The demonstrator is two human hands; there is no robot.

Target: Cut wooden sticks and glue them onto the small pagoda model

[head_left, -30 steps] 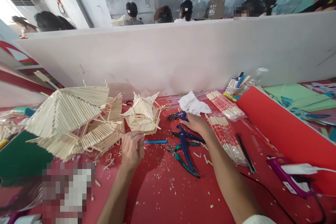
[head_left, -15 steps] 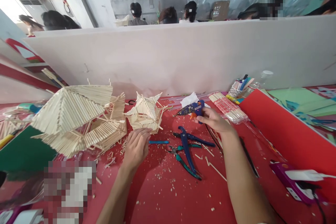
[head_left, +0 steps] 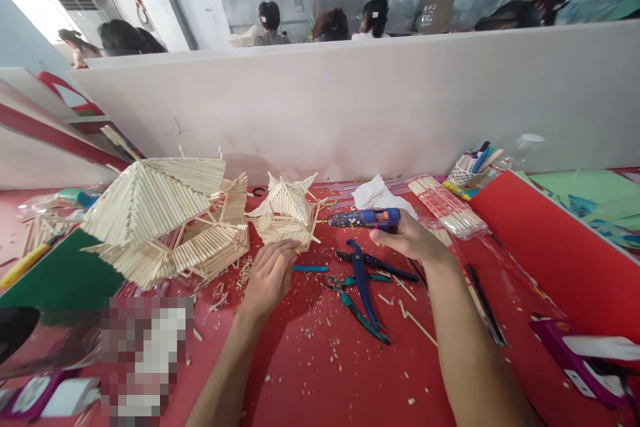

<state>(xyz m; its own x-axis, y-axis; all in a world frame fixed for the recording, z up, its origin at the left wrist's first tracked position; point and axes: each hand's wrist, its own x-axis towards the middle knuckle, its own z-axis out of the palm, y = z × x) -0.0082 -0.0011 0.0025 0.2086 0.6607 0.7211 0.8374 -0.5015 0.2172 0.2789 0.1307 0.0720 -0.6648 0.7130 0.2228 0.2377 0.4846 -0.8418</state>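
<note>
My right hand [head_left: 413, 240] is closed round a blue hot-glue gun [head_left: 364, 217], lifted off the red table with its nozzle pointing left toward a small roof model made of wooden sticks [head_left: 286, 211]. My left hand [head_left: 270, 275] rests just in front of that small model, fingers curled, touching its lower edge. What the left fingers hold, if anything, I cannot make out. A larger stick-built roof model [head_left: 163, 217] stands to the left.
Blue pliers [head_left: 361, 273] and green-handled cutters [head_left: 356, 303] lie between my arms, with a blue pen [head_left: 310, 269]. Packs of chopsticks [head_left: 447, 208], crumpled tissue [head_left: 375, 194], a cup of pens [head_left: 470, 167], a purple power strip [head_left: 580, 360] and wood chips surround them. People sit behind the white partition [head_left: 360, 100].
My right hand picked the glue gun up off the table and swung it level, nozzle toward the small model. My left hand stayed by the model's base.
</note>
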